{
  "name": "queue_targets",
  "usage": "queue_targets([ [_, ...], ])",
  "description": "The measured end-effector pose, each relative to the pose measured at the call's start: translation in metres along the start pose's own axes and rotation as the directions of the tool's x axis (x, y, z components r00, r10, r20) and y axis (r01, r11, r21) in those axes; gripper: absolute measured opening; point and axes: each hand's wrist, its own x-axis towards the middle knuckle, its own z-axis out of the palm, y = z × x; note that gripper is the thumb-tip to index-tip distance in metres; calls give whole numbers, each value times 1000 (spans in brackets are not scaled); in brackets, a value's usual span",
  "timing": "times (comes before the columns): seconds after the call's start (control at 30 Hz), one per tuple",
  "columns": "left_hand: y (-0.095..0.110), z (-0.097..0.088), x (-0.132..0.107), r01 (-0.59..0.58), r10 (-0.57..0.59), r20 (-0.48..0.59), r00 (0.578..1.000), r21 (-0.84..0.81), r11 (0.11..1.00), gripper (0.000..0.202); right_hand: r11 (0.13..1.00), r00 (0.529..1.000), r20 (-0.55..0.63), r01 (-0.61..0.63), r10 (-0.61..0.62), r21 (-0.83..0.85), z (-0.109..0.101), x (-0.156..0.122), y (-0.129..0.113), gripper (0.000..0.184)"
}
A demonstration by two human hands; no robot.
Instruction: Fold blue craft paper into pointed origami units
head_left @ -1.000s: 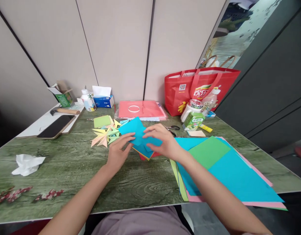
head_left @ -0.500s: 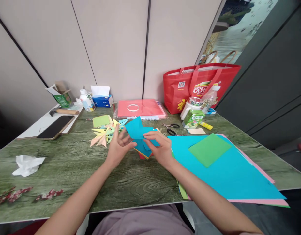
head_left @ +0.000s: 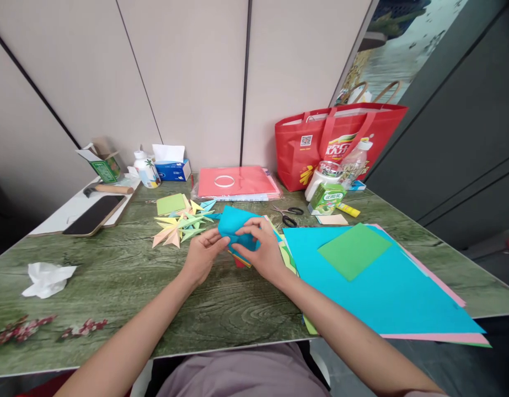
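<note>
A folded piece of blue paper (head_left: 237,219) is held up over the middle of the table. My left hand (head_left: 201,251) pinches its left edge between thumb and fingers. At its right side is my right hand (head_left: 262,248), thumb and fingers apart, the fingertips against the paper; whether they grip it I cannot tell. Below the hands lies a stack of coloured paper (head_left: 242,261), mostly hidden. Left of my left hand sits a pile of folded paper pieces (head_left: 175,226) in yellow, green, peach and blue.
Large blue sheets (head_left: 386,298) with a green square (head_left: 355,251) on top cover the right side. Scissors (head_left: 290,216) lie behind my right hand. A red bag (head_left: 304,160), tissue box (head_left: 171,170), phone (head_left: 96,214), hammer (head_left: 109,188) and crumpled tissue (head_left: 48,279) are also around.
The blue paper has been turned and its shape differs. My left hand has gone from spread fingers to a pinch on it. My right hand has shifted slightly left and its fingers have parted.
</note>
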Motion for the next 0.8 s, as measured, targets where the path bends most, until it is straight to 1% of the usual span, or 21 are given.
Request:
queue_targets([
  [0.1,-1,-2,0,23,-24,-18,1000,-46,999,29,996,995,-80,-57,51,-66,0,0,-1,39],
  [0.17,0,-2,1,28,-30,-28,999,-71,997,30,993,991,-93,-106,101,-48,2,0,1,45],
  [0.23,0,-3,0,37,-41,-41,998,-82,996,32,989,986,-84,-147,146,-14,3,0,3,47],
  [0.3,0,-3,1,52,-57,-58,997,-87,995,31,986,983,-68,-167,168,27,3,0,5,43],
  [0.43,-2,-3,1,85,-94,-105,990,-89,992,29,979,984,-35,-170,175,114,2,2,5,29],
  [0.6,-3,-6,2,110,-124,-161,979,-97,989,31,920,963,52,-268,265,286,3,6,4,12],
  [0.67,-4,-6,3,116,-131,-172,976,-95,989,31,911,959,66,-284,277,299,3,6,7,10],
  [0.8,-4,-7,4,136,-148,-168,975,-81,987,31,913,959,93,-284,268,293,3,7,11,15],
])
